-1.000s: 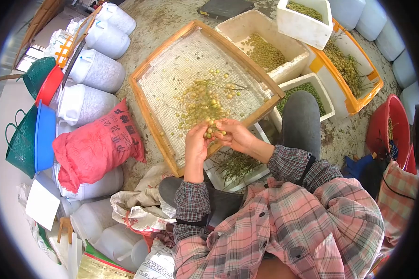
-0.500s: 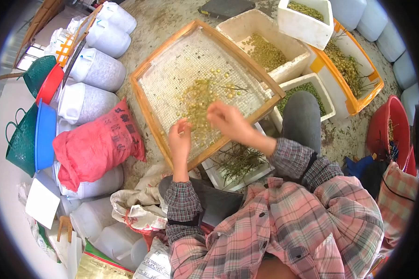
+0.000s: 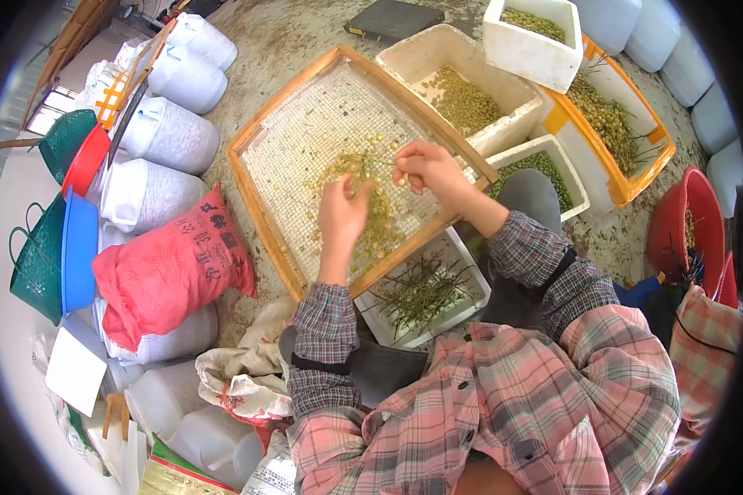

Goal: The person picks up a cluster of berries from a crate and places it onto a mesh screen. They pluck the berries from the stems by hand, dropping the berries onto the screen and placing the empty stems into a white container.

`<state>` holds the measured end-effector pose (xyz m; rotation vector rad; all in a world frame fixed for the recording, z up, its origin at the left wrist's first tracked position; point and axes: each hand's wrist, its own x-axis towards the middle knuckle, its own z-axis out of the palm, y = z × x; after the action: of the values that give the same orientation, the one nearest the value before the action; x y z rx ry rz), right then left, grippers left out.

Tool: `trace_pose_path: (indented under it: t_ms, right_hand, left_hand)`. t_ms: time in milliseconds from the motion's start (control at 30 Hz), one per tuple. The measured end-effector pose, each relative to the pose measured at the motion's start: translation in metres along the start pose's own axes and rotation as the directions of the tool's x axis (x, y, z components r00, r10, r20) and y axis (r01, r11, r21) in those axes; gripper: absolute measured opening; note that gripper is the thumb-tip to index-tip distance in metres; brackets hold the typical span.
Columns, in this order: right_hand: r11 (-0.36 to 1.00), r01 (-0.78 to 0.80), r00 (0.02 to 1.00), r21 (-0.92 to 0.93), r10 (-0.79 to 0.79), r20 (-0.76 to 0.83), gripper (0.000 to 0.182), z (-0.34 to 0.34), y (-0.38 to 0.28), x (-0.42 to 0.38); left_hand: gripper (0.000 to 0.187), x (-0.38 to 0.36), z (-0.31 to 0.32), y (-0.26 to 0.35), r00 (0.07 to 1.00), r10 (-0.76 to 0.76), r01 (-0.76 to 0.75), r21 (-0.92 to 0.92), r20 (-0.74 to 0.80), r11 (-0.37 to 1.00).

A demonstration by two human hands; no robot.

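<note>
A wood-framed mesh sieve (image 3: 293,140) lies in front of me with a loose heap of yellow-green berries (image 3: 380,227) on it. Over the heap is my left hand (image 3: 341,216), its fingers curled in toward the thumb; what they hold is hidden. My right hand (image 3: 433,175) is a little farther right, above the mesh, with thumb and fingers pinched together. A thin green stem (image 3: 377,160) seems to run from its fingertips toward the berries near the left hand. Below the sieve's near edge stands a white box of bare stems (image 3: 421,293).
White foam boxes of berries (image 3: 516,124) stand beyond the sieve's right side, near an orange-rimmed bin (image 3: 659,157) of berry bunches. A red tub (image 3: 669,219) is at far right. Left are white drums (image 3: 173,132), a red sack (image 3: 177,268) and basins (image 3: 78,247).
My right hand has moved up and right, away from the heap. My left hand has shifted right and slightly up over the berries. The box of stems shows more fully.
</note>
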<state>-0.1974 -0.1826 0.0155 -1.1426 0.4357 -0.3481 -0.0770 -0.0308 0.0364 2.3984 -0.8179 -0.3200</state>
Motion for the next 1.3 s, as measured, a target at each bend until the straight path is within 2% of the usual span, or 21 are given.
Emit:
trace_pose_path:
  t_ms: [33, 67, 133, 167, 200, 267, 300, 333, 400, 467, 567, 667, 733, 800, 867, 933, 1000, 1067, 1167, 1233, 1300]
  right_hand:
    - [0.98, -0.01, 1.0, 0.2, 0.004, 0.029, 0.009, -0.006, -0.006, -0.003]
    - [0.92, -0.026, 0.998, 0.391, 0.003, 0.059, 0.01, -0.014, -0.013, -0.007]
    - [0.861, 0.092, 0.976, 0.499, -0.178, 0.127, 0.015, -0.052, -0.035, -0.02]
    - [0.866, 0.164, 0.98, 0.473, -0.198, 0.023, 0.017, -0.071, -0.054, -0.033]
    - [0.869, 0.228, 0.973, 0.44, -0.215, -0.081, 0.019, -0.092, -0.068, -0.047]
    - [0.89, 0.329, 0.926, 0.315, -0.237, -0.295, 0.019, -0.151, -0.074, -0.059]
    - [0.925, 0.31, 0.908, 0.22, -0.22, -0.356, 0.017, -0.18, -0.07, -0.063]
    - [0.951, 0.283, 0.885, 0.126, -0.208, -0.417, 0.016, -0.207, -0.061, -0.067]
    - [0.989, 0.082, 0.811, -0.124, -0.138, -0.569, 0.012, -0.253, -0.022, -0.068]
    - [0.971, -0.086, 0.789, -0.222, -0.069, -0.611, 0.015, -0.287, 0.03, -0.064]
    - [0.683, -0.207, 0.846, -0.701, -0.235, -0.479, 0.024, -0.293, 0.065, -0.069]
    - [0.526, -0.156, 0.842, -0.836, -0.371, -0.39, 0.028, -0.308, 0.062, -0.039]
    - [0.603, -0.06, 0.853, -0.795, -0.383, -0.354, 0.027, -0.252, 0.007, -0.023]
    - [0.7, 0.172, 0.9, -0.693, -0.397, -0.178, 0.024, -0.166, -0.05, -0.017]
    - [0.68, 0.347, 0.927, -0.645, -0.353, 0.126, 0.02, -0.102, -0.071, -0.003]
    - [0.688, 0.343, 0.922, -0.639, -0.119, 0.368, 0.022, -0.04, -0.083, 0.003]
    - [0.474, 0.482, 0.87, -0.736, -0.163, 0.465, 0.027, -0.002, -0.066, 0.028]
    - [0.377, 0.517, 0.856, -0.768, -0.224, 0.466, 0.033, 0.025, -0.042, 0.066]
    - [0.343, 0.559, 0.829, -0.755, -0.25, 0.501, 0.03, 0.064, -0.017, 0.101]
    - [0.229, 0.616, 0.779, -0.754, -0.322, 0.539, 0.026, 0.092, 0.012, 0.112]
    - [0.046, 0.601, 0.793, -0.798, -0.158, 0.588, 0.023, 0.112, 0.026, 0.125]
  left_hand:
    - [0.042, 0.006, 0.013, -0.007, 0.998, 0.069, -0.065, 0.207, -0.012, 0.976]
    - [0.04, 0.011, 0.019, -0.021, 0.998, 0.054, -0.057, 0.171, 0.024, 0.984]
    - [0.038, 0.025, 0.02, -0.047, 0.995, 0.029, -0.039, 0.094, 0.097, 0.995]
    - [0.032, 0.025, 0.007, -0.045, 0.993, -0.062, 0.072, -0.1, 0.096, 0.992]
    - [0.029, 0.029, 0.0, -0.058, 0.989, -0.089, 0.111, -0.199, 0.116, 0.974]
    - [0.024, 0.039, -0.014, -0.089, 0.977, -0.144, 0.195, -0.39, 0.155, 0.9]
    - [0.024, 0.039, -0.021, -0.097, 0.971, -0.169, 0.228, -0.428, 0.17, 0.875]
    - [0.023, 0.037, -0.027, -0.103, 0.963, -0.192, 0.259, -0.463, 0.187, 0.848]
    - [0.023, 0.032, -0.03, -0.109, 0.946, -0.232, 0.317, -0.503, 0.225, 0.804]
    - [0.024, 0.03, -0.031, -0.11, 0.928, -0.264, 0.367, -0.517, 0.265, 0.773]
    - [0.026, 0.027, -0.037, -0.107, 0.949, -0.194, 0.301, -0.534, 0.247, 0.791]
    - [0.025, 0.026, -0.038, -0.115, 0.956, -0.261, 0.288, -0.597, 0.134, 0.749]
    - [0.025, 0.02, -0.046, -0.107, 0.965, -0.193, 0.262, -0.6, 0.177, 0.756]
    - [0.024, 0.014, -0.051, -0.097, 0.968, -0.159, 0.248, -0.628, 0.196, 0.737]
    - [0.021, 0.005, -0.05, -0.089, 0.968, -0.164, 0.249, -0.679, 0.189, 0.69]
    - [0.02, -0.002, -0.051, -0.087, 0.979, -0.068, 0.191, -0.74, 0.194, 0.645]
    - [0.019, -0.008, -0.056, -0.086, 0.984, 0.014, 0.13, -0.764, 0.179, 0.632]
    - [0.019, -0.016, -0.063, -0.088, 0.986, 0.076, 0.064, -0.755, 0.149, 0.652]
    - [0.022, -0.028, -0.069, -0.094, 0.967, 0.159, 0.013, -0.665, 0.198, 0.746]
    - [0.023, -0.031, -0.064, -0.101, 0.953, 0.219, -0.098, -0.473, 0.208, 0.875]
    - [0.023, -0.033, -0.058, -0.095, 0.942, 0.22, -0.147, -0.278, 0.253, 0.949]
